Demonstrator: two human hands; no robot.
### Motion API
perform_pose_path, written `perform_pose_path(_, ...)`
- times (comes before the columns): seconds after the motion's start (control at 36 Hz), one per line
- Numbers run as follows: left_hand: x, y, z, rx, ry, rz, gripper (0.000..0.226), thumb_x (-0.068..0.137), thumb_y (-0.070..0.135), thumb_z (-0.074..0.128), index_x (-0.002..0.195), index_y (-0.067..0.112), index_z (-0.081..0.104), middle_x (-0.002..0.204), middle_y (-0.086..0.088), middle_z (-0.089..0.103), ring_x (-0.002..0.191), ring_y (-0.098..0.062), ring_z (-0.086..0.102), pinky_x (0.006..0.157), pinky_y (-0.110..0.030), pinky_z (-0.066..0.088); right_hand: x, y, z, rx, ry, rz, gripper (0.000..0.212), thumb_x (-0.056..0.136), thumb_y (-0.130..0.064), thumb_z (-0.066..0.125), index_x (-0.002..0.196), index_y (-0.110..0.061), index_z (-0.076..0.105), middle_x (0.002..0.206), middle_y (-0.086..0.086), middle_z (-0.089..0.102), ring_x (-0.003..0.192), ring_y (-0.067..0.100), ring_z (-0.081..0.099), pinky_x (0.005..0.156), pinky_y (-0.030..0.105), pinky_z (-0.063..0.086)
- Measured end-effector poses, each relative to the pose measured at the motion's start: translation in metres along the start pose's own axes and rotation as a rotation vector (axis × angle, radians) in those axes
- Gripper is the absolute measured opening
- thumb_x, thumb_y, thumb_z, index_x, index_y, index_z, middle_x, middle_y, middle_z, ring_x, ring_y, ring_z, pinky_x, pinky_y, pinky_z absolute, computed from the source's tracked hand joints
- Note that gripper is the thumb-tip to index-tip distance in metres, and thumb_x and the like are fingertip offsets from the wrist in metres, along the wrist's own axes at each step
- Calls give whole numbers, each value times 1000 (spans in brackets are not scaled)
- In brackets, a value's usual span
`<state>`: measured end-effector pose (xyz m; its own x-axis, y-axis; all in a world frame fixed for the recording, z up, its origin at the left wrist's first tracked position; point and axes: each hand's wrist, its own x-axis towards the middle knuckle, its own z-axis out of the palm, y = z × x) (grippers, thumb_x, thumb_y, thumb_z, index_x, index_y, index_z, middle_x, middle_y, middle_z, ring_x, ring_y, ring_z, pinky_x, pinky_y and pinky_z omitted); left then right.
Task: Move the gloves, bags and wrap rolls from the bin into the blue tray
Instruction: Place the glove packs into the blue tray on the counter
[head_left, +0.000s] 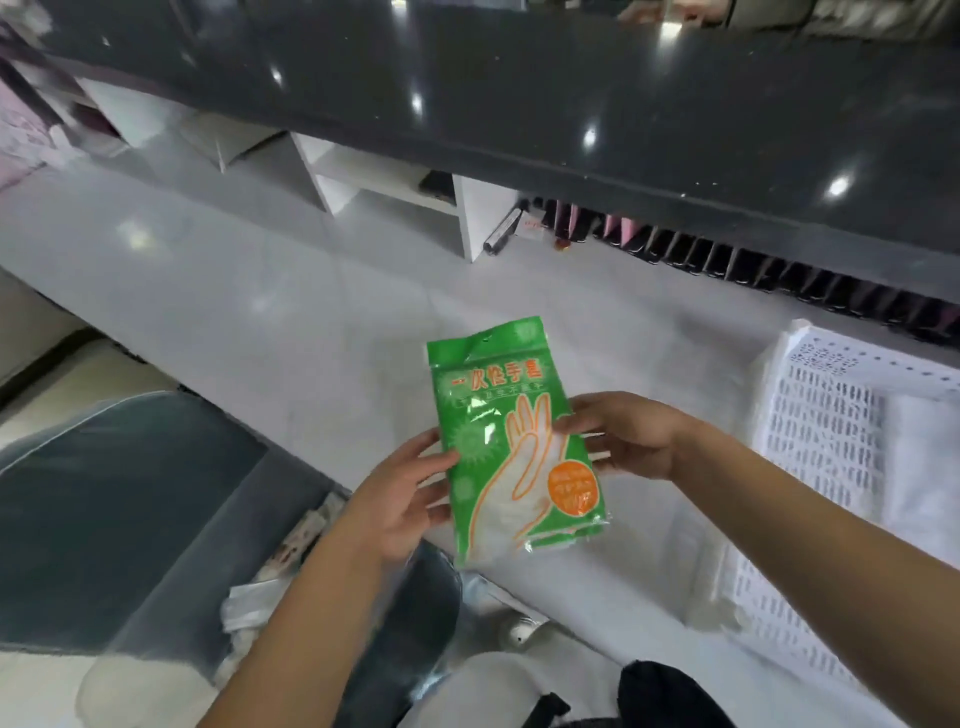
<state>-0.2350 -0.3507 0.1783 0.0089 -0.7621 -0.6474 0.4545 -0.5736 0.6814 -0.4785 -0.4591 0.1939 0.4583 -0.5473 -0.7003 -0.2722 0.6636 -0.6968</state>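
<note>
Both forearms and hands (402, 499) are bare, with no sleeves.

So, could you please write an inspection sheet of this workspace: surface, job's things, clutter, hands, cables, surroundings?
Surface: pale grey counter, glossy.
Job's things: green glove packet held in the air above the counter; white perforated crate at right; no blue tray in view.
Clutter: dark roll by the white shelf unit.
Hands: left hand and right hand each grip one side edge of the packet.
Cables: nothing seen.
Surroundings: dark speckled ledge above; row of dark packets beneath it.
</note>
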Motion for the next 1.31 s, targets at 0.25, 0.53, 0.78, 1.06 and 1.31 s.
perform_pose_path(0.25, -31, -17, -6, 79, -364, 82, 50, 81, 10, 69, 129, 23, 65, 112, -9, 74, 78, -20, 71, 55, -29, 55, -102, 52, 36, 276, 30, -183, 42, 87, -18, 66, 129, -17, 63, 135, 18, 61, 121, 38, 57, 110, 54, 40)
perform_pose_path(0.53, -56, -53, 23, 167, -673, -5, 55, 76, 16, 76, 129, 23, 65, 114, -16, 72, 88, -26, 73, 63, -34, 58, -204, 129, 73, 396, 403, -225, 39, 81, -28, 75, 118, -20, 70, 121, 15, 70, 100, 31, 69, 78, 42, 61)
perform_pose_path(0.78, -99, -93, 66, 205, -807, -34, 54, 75, 13, 76, 126, 27, 67, 118, -11, 71, 103, -29, 72, 69, -35, 58, -289, 171, 92, 394, 634, -247, 35, 86, -17, 68, 120, -8, 67, 119, 20, 69, 104, 35, 68, 95, 59, 51)
perform_pose_path(1.06, -139, -143, 117, 276, -702, 159, 52, 81, 11, 70, 130, 27, 64, 124, -8, 70, 110, -28, 69, 82, -34, 59, -342, 201, 47, 204, 615, -397, 30, 84, -18, 72, 114, -12, 70, 111, 16, 73, 102, 34, 71, 82, 50, 59)
perform_pose_path(1.31, -174, -213, 244, 285, -666, 242, 50, 76, 3, 73, 120, 27, 71, 119, -8, 73, 105, -24, 72, 80, -29, 58, -434, 232, -57, -87, 805, -443, 20, 83, -19, 76, 102, -25, 77, 100, 4, 76, 89, 30, 69, 73, 48, 51)
